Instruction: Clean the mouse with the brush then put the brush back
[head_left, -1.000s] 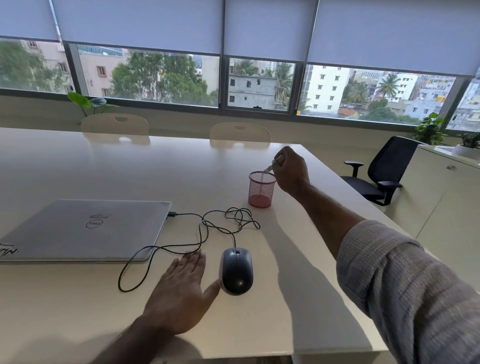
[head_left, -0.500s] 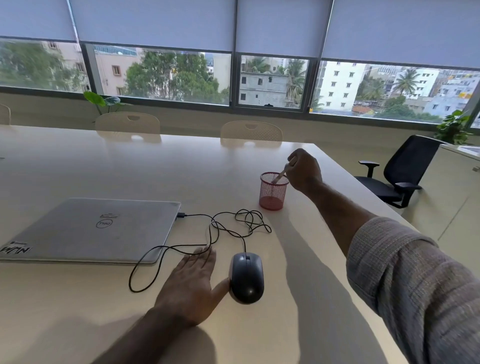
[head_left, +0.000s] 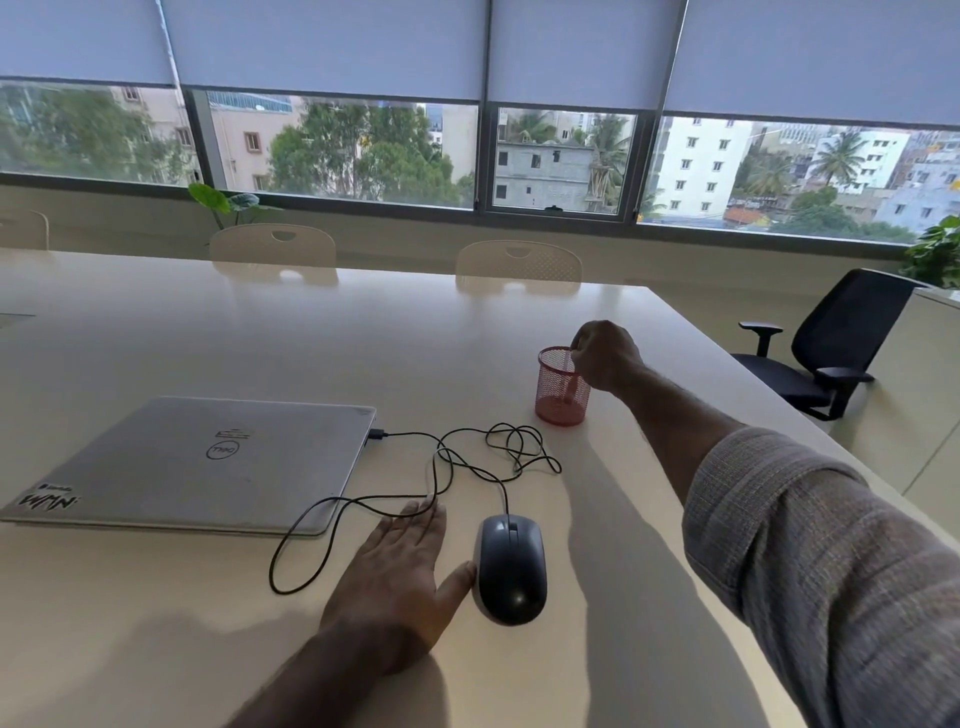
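Observation:
A dark grey wired mouse (head_left: 511, 569) lies on the white table near the front edge. My left hand (head_left: 402, 577) rests flat on the table just left of it, thumb touching the mouse's side. My right hand (head_left: 605, 353) is stretched out over the rim of a red mesh cup (head_left: 558, 392), fingers pinched on the pale brush (head_left: 571, 382), whose lower part shows faintly through the mesh inside the cup. The brush's top is hidden by my fingers.
A closed silver laptop (head_left: 208, 462) lies at the left, with the mouse's black cable (head_left: 467, 462) looping between it and the cup. The table's right edge (head_left: 727, 374) runs close past the cup. A black office chair (head_left: 831, 343) stands beyond it.
My right hand has lowered to the cup's rim and the brush has gone down inside the cup. My left hand and the mouse have stayed put; the camera shifted slightly.

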